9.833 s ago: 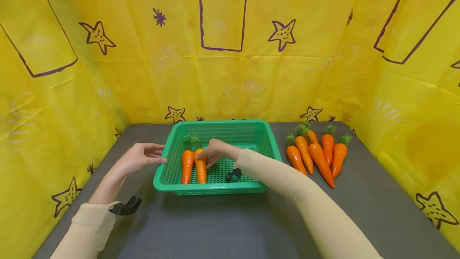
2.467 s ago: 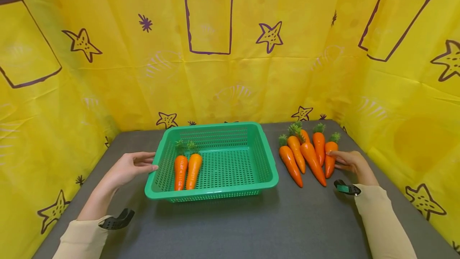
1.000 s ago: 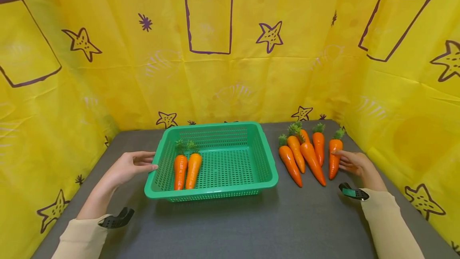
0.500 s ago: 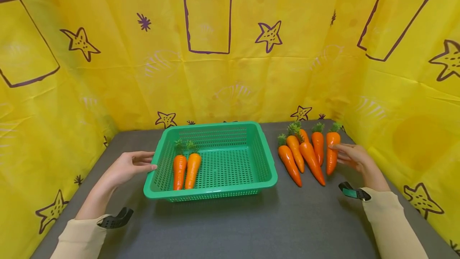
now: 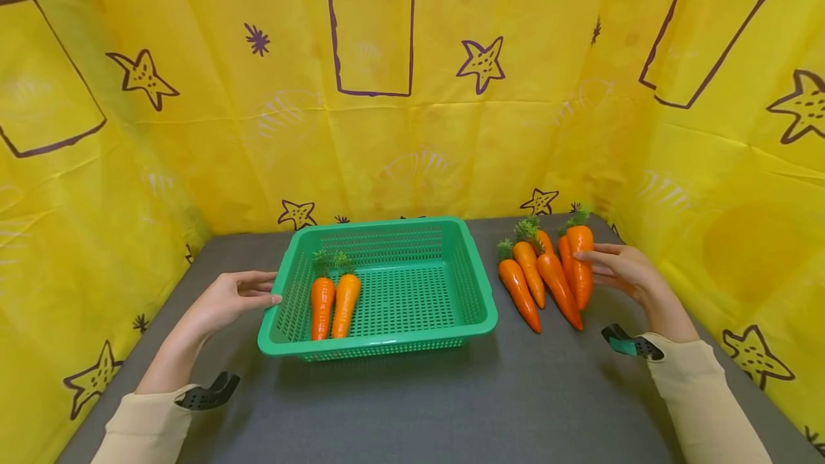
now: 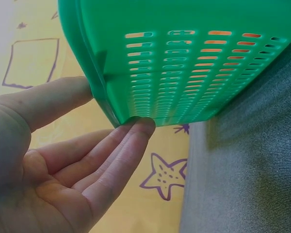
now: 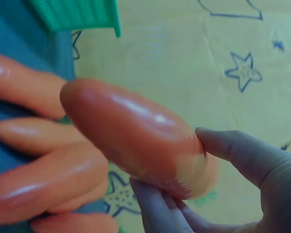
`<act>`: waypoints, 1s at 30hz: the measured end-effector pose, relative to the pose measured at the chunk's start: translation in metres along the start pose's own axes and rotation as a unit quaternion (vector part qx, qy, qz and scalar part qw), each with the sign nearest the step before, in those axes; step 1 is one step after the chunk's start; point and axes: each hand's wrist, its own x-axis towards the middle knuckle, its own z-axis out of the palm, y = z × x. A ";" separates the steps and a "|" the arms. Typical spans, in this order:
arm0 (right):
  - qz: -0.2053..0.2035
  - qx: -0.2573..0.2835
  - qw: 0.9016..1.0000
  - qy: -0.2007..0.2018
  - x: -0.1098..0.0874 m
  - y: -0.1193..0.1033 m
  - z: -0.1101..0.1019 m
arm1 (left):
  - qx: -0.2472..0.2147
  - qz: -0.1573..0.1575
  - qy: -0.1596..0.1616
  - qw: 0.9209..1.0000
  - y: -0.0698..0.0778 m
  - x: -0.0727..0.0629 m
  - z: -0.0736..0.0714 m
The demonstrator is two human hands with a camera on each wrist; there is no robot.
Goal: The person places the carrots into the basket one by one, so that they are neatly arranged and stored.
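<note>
In the head view, my right hand (image 5: 621, 269) pinches an orange toy carrot (image 5: 581, 263) between thumb and fingers. In the right wrist view this carrot (image 7: 131, 128) is raised, its tip pointing away from the hand. It partly hides another carrot behind it. My left hand (image 5: 227, 304) holds the left rim of a green plastic basket (image 5: 412, 341), thumb over the edge and fingers against the outer side, as the left wrist view shows at the basket wall (image 6: 106, 63). Two carrots lie side by side in the basket's left part, a redder one (image 5: 322, 310) and a lighter one (image 5: 346, 306).
Several more carrots with green tops, among them a front-left one (image 5: 520, 296) and a long one (image 5: 559, 288), lie right of the basket on the dark grey table (image 5: 412, 407). A yellow patterned cloth (image 5: 374, 149) walls the back and sides.
The right hand has left the basket, where it held a carrot earlier, and taken the rightmost carrot of the pile, moving it right, then up and left. The left hand stays at the rim.
</note>
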 end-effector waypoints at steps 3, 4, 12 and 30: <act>-0.012 -0.012 1.000 -0.010 -0.002 -0.008 0.006 | -0.002 -0.001 0.001 1.000 0.000 0.000 0.000; -0.017 -0.020 1.000 -0.012 -0.003 -0.010 0.008 | -0.003 -0.001 0.001 1.000 0.000 0.000 0.000; -0.039 -0.070 0.997 -0.023 -0.005 -0.029 0.026 | 0.001 -0.003 0.001 1.000 -0.001 0.000 0.000; -0.072 -0.085 0.992 -0.061 -0.001 -0.072 0.080 | -0.008 -0.006 0.002 1.000 -0.002 0.000 0.001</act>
